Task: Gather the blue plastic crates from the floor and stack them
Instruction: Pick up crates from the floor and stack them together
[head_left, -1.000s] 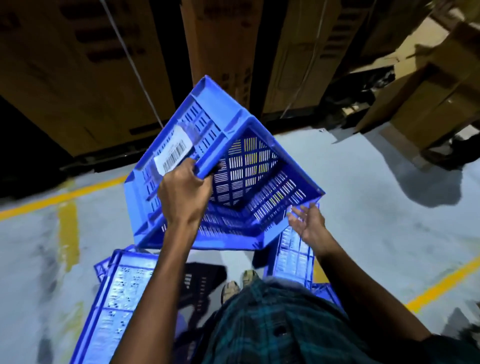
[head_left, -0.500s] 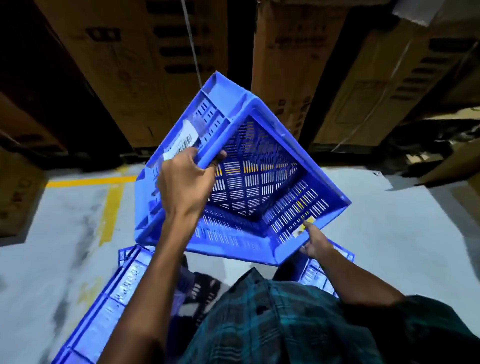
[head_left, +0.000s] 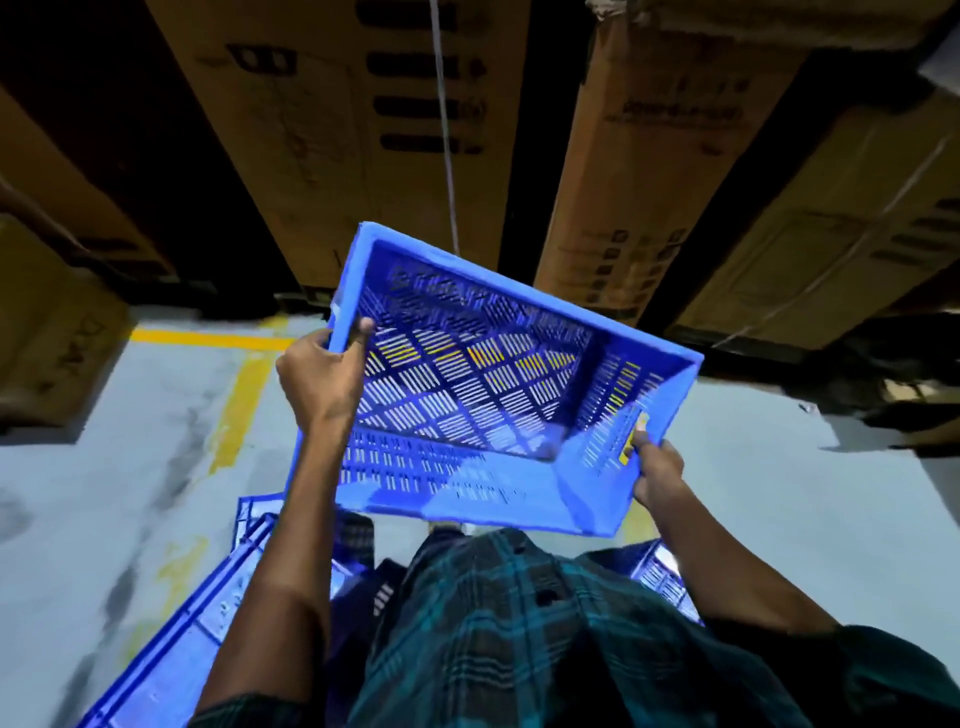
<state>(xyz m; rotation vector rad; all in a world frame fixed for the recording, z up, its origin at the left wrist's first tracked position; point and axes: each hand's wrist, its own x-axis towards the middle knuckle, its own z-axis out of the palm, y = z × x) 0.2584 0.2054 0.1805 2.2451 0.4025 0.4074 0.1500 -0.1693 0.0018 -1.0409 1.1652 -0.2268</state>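
- One blue crate (head_left: 483, 395) is held in the air at about waist height, its open top turned toward the camera and its slotted bottom visible inside; the floor shows through the slots.
- Left hand (head_left: 324, 376): closed on the crate's left rim, thumb hooked over the edge to the inside, fingers behind the wall.
- Right hand (head_left: 658, 470): closed on the crate's right wall near its lower corner, thumb pressed beside a small yellow sticker (head_left: 635, 435).
- Two further blue crates lie on the floor below: one at lower left (head_left: 208, 618), partly hidden by the left forearm, and one at lower right (head_left: 662, 577), mostly hidden behind the right arm.
- Dark green checked cloth (head_left: 545, 634) on the person fills the lower centre.
- Grey floor (head_left: 779, 493) bears a yellow painted line (head_left: 208, 339).
- Tall cardboard boxes (head_left: 649, 171) stand in a row beyond the line.
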